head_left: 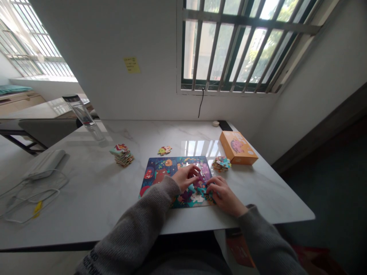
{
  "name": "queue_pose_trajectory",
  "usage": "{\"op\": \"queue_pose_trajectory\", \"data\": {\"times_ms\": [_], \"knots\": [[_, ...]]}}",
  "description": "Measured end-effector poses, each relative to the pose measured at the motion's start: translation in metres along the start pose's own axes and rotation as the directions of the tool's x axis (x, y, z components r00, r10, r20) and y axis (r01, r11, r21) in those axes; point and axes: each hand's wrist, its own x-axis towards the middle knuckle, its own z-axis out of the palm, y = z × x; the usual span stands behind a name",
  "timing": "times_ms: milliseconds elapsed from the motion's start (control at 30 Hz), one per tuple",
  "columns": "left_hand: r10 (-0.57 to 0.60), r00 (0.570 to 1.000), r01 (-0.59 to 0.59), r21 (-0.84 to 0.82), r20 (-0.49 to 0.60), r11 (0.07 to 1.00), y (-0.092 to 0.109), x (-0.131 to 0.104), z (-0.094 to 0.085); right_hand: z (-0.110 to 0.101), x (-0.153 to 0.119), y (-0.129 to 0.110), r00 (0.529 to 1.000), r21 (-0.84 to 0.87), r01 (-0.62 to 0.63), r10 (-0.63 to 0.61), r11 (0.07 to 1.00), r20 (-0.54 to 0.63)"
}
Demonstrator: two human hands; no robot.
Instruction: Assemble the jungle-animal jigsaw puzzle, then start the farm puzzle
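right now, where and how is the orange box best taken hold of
The orange box is probably best gripped by its two long sides, mid-length, from above with the right hand. It lies flat, longer front to back than across, with nothing on top; the pile of puzzle pieces sits close to its near left corner.

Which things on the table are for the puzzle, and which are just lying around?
For the puzzle:
jigsaw puzzle
left stack of pieces
small middle pile
right pile of pieces
orange box, probably the puzzle's

Seemingly just around:
clear bottle
white device
black flat object
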Motion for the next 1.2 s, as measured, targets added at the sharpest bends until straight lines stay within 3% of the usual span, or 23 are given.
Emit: {"op": "queue_pose_trajectory", "data": {"times_ms": [67,133,267,533,767,1200], "knots": [[0.048,0.998,-0.052,0.162,0.033,0.985,0.0,0.0,0.009,-0.002,0.0,0.001,0.997,-0.027,-0.046,0.045,0.999,-0.056],[0.096,0.994,-0.112,0.396,0.06,0.911,0.001,-0.001,0.015,-0.003,-0.001,0.002,0.99,-0.059,-0.114,0.108,0.992,-0.093],[0.052,0.992,-0.111,0.635,0.111,0.765,0.008,-0.005,0.014,-0.001,-0.002,0.003,0.983,-0.175,-0.185,0.182,0.967,-0.034],[-0.035,0.983,-0.1,0.687,0.179,0.72,0.016,-0.008,0.009,0.0,-0.001,0.006,0.975,-0.255,-0.205,0.22,0.945,0.031],[0.002,0.973,-0.158,0.663,0.23,0.731,0.011,-0.008,0.01,-0.003,0.001,0.002,0.97,-0.214,-0.221,0.238,0.952,0.056],[0.006,0.974,-0.166,0.699,0.226,0.696,0.011,-0.006,0.012,-0.009,0.009,0.013,0.95,-0.141,-0.244,0.266,0.959,0.162]]}}
